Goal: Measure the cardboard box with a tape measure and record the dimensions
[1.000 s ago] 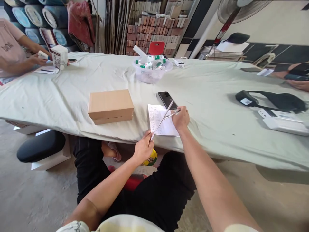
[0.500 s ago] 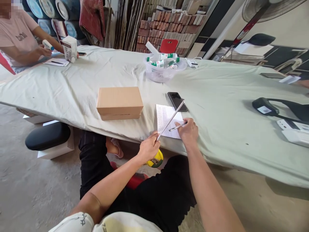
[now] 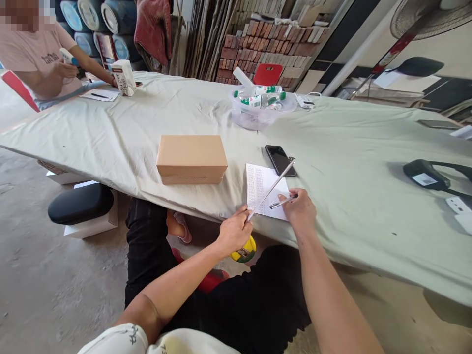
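My left hand (image 3: 235,231) is closed around a yellow tape measure (image 3: 245,250) at the table's front edge. Its narrow metal blade (image 3: 273,186) sticks out away from me, slanting up over the paper. A pen (image 3: 282,201) is pinched in my right hand (image 3: 301,210), its tip pointing left above the paper. The white sheet of paper (image 3: 252,189) carries columns of handwritten figures at its left and lies partly beneath the blade. At the sheet's far corner a black phone (image 3: 278,160) rests near the blade's hooked end. A closed brown cardboard box (image 3: 192,152) stands left of the paper.
On the cloth-covered table (image 3: 177,108), a clear plastic basin (image 3: 247,118) holds several bottles. A black headset (image 3: 424,173) lies right. At far left sits another person (image 3: 44,64) with a small white device, near a white carton (image 3: 123,78). A black case (image 3: 81,202) rests on a box below.
The view has swung left, so things sit further right. My right hand with the pen has come nearer to me down the paper. The left hand keeps hold of the tape measure.
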The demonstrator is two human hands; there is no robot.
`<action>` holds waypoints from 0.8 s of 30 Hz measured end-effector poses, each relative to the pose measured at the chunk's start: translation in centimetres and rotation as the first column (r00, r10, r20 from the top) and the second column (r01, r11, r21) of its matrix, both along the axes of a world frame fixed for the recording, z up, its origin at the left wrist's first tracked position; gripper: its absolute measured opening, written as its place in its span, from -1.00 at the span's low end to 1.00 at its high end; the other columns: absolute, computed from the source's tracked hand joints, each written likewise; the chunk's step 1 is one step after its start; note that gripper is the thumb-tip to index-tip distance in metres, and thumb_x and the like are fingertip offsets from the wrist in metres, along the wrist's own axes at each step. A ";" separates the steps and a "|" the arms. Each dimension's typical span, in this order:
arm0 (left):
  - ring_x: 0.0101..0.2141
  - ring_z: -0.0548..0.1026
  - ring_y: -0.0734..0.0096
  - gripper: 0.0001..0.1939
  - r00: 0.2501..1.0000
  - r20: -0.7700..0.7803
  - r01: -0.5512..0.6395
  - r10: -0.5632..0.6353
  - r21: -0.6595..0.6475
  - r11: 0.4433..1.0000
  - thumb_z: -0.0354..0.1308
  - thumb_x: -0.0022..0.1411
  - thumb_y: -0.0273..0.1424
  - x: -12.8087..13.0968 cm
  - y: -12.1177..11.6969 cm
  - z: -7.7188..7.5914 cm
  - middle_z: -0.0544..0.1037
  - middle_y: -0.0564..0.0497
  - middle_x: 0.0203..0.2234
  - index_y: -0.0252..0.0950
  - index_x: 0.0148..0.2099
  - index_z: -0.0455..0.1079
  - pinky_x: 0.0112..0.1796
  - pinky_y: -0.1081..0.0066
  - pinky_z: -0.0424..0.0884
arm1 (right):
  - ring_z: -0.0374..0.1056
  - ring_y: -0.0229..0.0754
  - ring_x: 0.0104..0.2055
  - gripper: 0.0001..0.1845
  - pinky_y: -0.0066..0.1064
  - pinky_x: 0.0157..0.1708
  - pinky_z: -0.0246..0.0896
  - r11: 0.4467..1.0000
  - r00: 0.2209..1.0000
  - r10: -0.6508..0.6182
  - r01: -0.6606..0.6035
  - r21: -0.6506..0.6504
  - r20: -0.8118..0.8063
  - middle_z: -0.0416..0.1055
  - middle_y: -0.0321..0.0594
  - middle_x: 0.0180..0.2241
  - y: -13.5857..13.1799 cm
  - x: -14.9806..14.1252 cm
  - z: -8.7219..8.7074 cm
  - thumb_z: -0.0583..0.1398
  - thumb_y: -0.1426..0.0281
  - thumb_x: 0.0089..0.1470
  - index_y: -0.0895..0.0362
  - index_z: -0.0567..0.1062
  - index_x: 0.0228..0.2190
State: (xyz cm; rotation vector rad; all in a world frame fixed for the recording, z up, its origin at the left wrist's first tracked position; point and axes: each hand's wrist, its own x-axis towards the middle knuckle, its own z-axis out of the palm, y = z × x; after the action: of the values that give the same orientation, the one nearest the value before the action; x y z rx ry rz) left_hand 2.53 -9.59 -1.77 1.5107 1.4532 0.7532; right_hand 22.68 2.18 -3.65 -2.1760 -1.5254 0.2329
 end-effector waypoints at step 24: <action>0.23 0.39 0.24 -0.54 0.996 0.042 -0.077 0.076 0.014 0.997 -0.05 0.33 -0.41 -2.4 -0.7 0.6 0.33 0.10 0.33 -0.16 0.20 0.44 0.23 0.34 0.23 | 0.39 -0.02 -0.11 -0.60 -0.11 0.05 0.22 0.999 0.979 0.037 -0.036 0.007 -0.198 0.47 -0.06 -0.05 -1.4 -0.2 1.7 0.22 0.18 -0.01 0.09 0.39 -0.14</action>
State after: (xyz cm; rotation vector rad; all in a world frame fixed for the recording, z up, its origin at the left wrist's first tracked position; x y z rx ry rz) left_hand 0.10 -10.33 -1.19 1.4496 1.4839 0.8389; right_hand 22.48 0.78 -1.97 -2.0550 -1.4525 0.4453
